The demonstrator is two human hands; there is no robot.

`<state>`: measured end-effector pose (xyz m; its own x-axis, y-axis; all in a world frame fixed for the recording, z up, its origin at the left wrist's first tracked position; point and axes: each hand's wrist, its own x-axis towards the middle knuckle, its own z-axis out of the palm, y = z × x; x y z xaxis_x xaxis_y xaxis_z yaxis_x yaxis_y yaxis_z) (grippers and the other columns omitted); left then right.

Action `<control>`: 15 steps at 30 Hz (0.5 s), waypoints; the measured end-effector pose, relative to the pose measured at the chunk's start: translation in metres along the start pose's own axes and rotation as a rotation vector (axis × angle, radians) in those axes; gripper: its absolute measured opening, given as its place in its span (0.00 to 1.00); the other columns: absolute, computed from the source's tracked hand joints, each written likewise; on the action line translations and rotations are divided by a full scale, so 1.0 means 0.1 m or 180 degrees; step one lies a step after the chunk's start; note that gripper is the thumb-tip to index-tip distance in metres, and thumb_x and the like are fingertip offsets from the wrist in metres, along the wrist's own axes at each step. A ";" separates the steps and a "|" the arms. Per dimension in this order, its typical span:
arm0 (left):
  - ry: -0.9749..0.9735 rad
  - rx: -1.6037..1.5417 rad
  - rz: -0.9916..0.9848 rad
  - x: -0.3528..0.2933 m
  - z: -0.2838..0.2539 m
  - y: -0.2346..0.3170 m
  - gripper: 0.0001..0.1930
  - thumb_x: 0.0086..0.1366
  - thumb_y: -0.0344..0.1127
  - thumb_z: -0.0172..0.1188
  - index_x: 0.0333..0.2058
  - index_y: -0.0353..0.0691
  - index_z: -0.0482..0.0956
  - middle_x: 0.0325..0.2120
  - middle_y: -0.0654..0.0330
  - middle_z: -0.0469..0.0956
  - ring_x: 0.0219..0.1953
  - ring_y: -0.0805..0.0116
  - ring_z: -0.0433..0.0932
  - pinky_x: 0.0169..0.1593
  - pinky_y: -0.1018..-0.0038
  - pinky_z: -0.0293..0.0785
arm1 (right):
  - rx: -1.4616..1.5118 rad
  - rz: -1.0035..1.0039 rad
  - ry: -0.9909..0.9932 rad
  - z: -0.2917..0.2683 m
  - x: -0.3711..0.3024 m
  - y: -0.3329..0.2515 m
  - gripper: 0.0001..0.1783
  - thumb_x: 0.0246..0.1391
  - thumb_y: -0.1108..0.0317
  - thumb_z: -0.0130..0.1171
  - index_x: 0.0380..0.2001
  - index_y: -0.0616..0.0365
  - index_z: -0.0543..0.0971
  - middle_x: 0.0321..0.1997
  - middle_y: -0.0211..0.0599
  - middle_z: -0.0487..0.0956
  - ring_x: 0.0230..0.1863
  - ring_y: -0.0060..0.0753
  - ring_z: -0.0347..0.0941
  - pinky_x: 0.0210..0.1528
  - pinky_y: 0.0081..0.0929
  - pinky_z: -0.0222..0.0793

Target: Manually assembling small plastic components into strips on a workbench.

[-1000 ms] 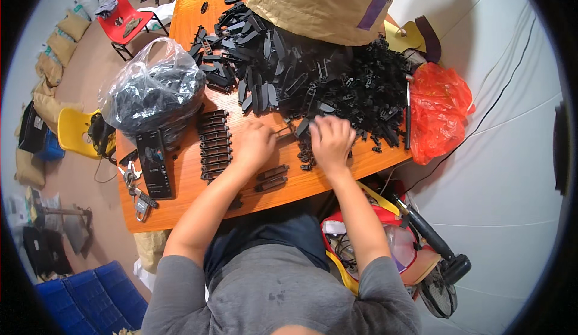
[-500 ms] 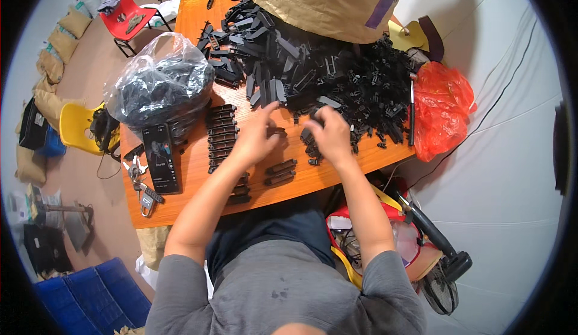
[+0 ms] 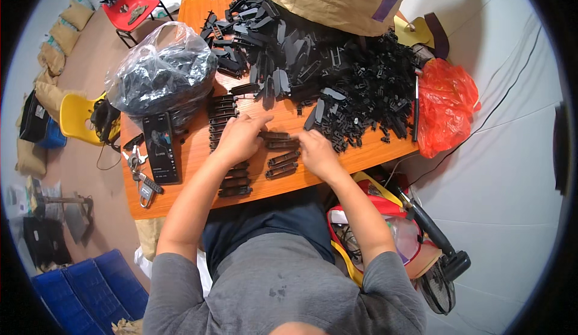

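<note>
Two slim black plastic pieces lie close together between my hands, the upper black plastic piece (image 3: 277, 135) slightly blurred. My left hand (image 3: 239, 139) is at its left end, index finger stretched out above it. At the right end, the bent fingertips of my right hand (image 3: 317, 154) close on the piece. Just below lies another pair of black plastic pieces (image 3: 282, 164). A column of similar pieces (image 3: 221, 113) runs down the table left of my left hand, which partly covers it. Beyond my hands spreads a heap of loose black parts (image 3: 355, 88).
On the wooden table (image 3: 253, 205) a clear bag of black parts (image 3: 162, 76), a phone (image 3: 161, 148) and keys with a padlock (image 3: 144, 192) stand left. A brown sack (image 3: 337, 1) sits on the heap; a red plastic bag (image 3: 445, 109) is at the right edge.
Both hands have drawn back from the edge of the heap toward me. My right hand has come left and down to the pair of black pieces, which now shows between my hands.
</note>
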<state>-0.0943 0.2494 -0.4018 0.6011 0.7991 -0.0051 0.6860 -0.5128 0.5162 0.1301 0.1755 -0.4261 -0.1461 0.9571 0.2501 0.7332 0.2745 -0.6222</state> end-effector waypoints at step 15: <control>0.0372 0.0303 0.0676 -0.13 0.07 0.22 0.24 0.55 0.48 0.65 0.45 0.36 0.77 0.49 0.49 0.75 0.55 0.51 0.71 0.59 0.57 0.65 | -0.0575 0.0774 -0.0038 0.44 1.09 -0.25 0.21 0.53 0.57 0.63 0.41 0.62 0.73 0.37 0.54 0.81 0.41 0.60 0.78 0.42 0.49 0.74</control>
<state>-0.0844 0.2260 -0.3964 0.6883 0.6983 0.1967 0.5882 -0.6958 0.4120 0.0664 0.2765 -0.4156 0.0412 0.9941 0.1005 0.8537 0.0172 -0.5204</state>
